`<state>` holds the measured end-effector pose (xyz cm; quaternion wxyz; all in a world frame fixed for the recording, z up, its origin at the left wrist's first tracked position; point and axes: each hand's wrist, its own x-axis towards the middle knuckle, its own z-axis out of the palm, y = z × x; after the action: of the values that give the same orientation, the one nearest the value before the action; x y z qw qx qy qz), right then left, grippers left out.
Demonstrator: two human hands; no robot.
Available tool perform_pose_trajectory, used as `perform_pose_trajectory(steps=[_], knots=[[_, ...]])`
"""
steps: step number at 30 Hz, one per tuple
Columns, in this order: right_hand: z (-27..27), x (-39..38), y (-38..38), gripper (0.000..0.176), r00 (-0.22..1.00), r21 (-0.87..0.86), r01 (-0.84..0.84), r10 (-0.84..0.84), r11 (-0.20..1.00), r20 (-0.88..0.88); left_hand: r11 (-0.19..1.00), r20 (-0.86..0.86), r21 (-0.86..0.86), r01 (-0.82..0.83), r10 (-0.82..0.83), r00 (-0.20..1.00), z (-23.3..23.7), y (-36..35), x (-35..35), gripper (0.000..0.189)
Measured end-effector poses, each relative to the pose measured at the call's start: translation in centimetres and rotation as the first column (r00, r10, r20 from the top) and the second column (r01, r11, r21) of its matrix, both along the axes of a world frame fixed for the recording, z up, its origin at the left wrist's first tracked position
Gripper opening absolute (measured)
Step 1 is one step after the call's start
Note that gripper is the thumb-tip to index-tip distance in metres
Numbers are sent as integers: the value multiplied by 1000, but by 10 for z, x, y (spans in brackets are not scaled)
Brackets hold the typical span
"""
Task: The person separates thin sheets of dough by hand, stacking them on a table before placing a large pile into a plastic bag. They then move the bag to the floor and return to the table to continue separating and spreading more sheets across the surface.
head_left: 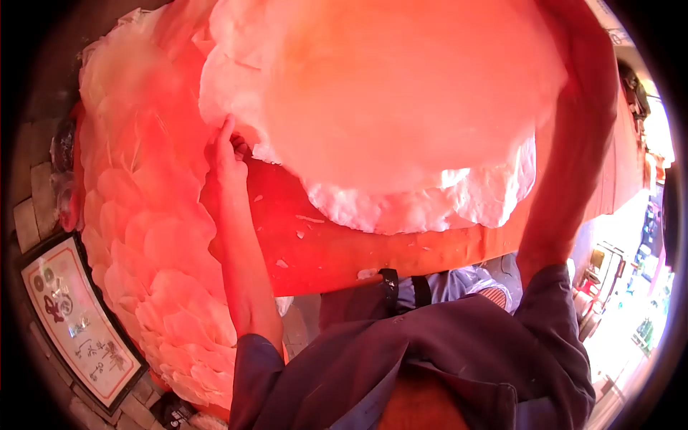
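A red tabletop [287, 247] dotted with pale scraps spread between the hands in the head view, a framed panel of writing [82, 322] standing out beyond the left forearm. The left hand [231, 154], forefinger extended and other fingers partly curled, was at the ragged edge of a broad pale sheet [408, 86] to its right, its grip impossible to tell, with heaped overlapping sheets [147, 251] just left of it. The right hand was out of sight, its state unknowable.
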<state>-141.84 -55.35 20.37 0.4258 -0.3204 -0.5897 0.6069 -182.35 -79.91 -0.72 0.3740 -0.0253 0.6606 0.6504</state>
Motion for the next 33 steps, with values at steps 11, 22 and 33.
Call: perform_pose_trajectory(steps=[11, 22, 33], knots=[[-152, 179, -110, 58, 732, -245, 579, -363, 778, 577, 894, -584, 102, 435, -300, 754, 146, 64, -33, 40], [-99, 137, -120, 61, 794, -230, 578, -474, 783, 381, 322, -680, -92, 942, -712, 177, 196, 96, 192, 30], [-125, 139, -136, 38, 854, -316, 440, -284, 841, 436, 750, -851, -446, 488, -525, 28, 87, 112, 127, 28]])
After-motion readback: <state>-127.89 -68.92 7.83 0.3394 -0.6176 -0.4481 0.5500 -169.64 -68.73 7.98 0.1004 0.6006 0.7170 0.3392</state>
